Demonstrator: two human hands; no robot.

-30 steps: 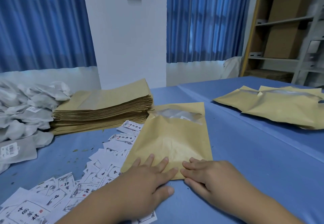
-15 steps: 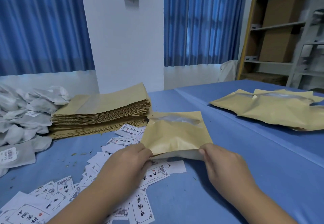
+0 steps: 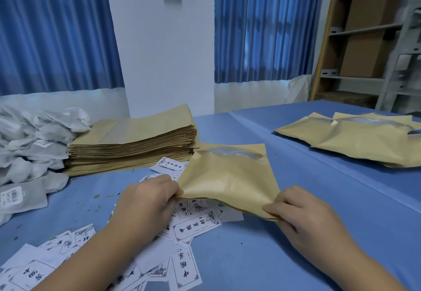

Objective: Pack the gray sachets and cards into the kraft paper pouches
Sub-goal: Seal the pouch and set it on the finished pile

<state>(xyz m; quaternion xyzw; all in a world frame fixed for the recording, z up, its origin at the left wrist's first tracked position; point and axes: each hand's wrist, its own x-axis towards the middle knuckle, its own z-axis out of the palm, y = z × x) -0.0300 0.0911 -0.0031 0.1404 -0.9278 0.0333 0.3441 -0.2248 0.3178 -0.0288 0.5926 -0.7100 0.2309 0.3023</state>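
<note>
Both hands pinch the near edge of one kraft pouch: the left hand at its left corner, the right hand at its right, fingers curled round the paper. A second ago they pressed it flat on the blue table; now that edge is lifted clear of the scattered cards. Likely this pouch is packed and bound for the filled pile at right — empty pouches and gray sachets wait at left.

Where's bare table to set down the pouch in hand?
Bare blue tablecloth between the held kraft paper pouch and the pile of kraft pouches at right; also near edge beside the right hand. Left crowded: white printed cards, flat pouch stack, gray sachets.
</note>
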